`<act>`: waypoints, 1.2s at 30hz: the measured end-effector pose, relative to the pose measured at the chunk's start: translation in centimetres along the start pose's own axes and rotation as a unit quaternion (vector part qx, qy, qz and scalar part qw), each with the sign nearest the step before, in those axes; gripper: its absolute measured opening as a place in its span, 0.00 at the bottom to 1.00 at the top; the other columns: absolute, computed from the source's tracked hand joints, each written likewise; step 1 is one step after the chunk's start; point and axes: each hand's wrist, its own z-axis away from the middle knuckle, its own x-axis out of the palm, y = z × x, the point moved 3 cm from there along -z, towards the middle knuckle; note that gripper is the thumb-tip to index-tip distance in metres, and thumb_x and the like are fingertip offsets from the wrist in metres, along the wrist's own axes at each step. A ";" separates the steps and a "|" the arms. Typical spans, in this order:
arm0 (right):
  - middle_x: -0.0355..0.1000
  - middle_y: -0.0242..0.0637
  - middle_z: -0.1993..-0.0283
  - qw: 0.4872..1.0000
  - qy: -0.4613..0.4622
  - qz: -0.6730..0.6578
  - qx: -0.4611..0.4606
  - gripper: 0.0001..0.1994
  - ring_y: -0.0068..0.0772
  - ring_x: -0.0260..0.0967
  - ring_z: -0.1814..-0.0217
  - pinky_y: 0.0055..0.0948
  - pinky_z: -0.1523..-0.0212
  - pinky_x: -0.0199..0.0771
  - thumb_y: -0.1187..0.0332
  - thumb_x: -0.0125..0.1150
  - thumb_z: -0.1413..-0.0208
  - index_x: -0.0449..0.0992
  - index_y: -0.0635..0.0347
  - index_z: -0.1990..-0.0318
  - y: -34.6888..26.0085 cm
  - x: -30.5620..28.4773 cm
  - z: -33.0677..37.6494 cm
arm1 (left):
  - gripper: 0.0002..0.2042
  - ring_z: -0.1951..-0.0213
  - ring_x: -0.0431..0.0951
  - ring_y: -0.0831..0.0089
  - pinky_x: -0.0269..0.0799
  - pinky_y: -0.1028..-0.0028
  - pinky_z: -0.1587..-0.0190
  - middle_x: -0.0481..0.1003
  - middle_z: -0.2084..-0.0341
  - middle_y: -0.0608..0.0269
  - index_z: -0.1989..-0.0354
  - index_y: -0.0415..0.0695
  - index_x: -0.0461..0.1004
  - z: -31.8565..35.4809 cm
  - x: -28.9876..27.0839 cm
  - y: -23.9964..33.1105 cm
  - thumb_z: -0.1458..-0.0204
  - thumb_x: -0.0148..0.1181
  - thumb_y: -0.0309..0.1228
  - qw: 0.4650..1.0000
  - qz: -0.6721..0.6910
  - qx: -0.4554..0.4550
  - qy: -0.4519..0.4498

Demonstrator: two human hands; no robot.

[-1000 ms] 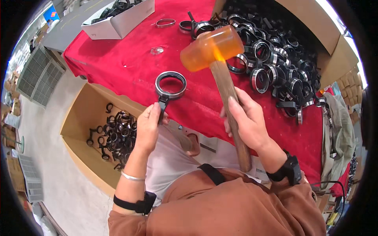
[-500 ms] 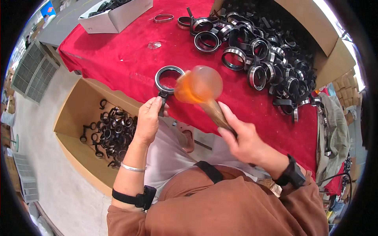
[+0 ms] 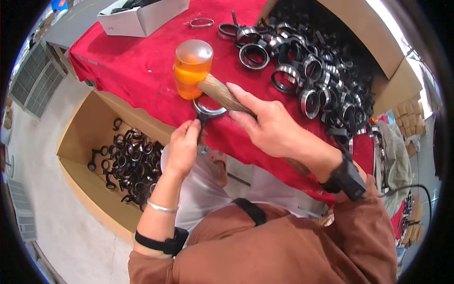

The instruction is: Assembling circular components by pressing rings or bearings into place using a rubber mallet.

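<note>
My left hand (image 3: pixel 182 147) is closed on the short black stem of a ring bracket (image 3: pixel 216 112), a black ring with a silvery metal band, at the near edge of the red cloth. In my right hand (image 3: pixel 272 124) is a mallet (image 3: pixel 190 71) with a clear orange plastic head and a wooden handle, its fingers wrapped round the handle. The mallet head covers the far left part of the ring; whether the two touch I cannot tell.
A large pile of similar ring brackets (image 3: pixel 309 71) spills from a cardboard box (image 3: pixel 378 38) across the red cloth (image 3: pixel 127 61). A loose thin metal ring (image 3: pixel 202 19) lies near a white box (image 3: pixel 124 23). Lower left, another cardboard box (image 3: pixel 78 128) holds several black ring parts (image 3: pixel 135 163).
The mallet has swung left and away from me, from right of the ring to over its far left part. My left hand keeps hold of the ring bracket, almost in place.
</note>
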 end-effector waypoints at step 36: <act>0.66 0.44 0.56 0.988 0.037 -0.134 0.066 0.21 0.30 0.63 0.55 0.25 0.54 0.61 0.68 0.48 0.42 0.60 0.64 0.41 -1.7 -5.5 -1.3 | 0.10 0.85 0.59 0.88 0.55 0.85 0.83 0.64 0.85 0.74 0.75 0.43 0.68 -1.5 0.2 -0.5 0.46 0.55 0.36 0.996 0.087 0.006 0.035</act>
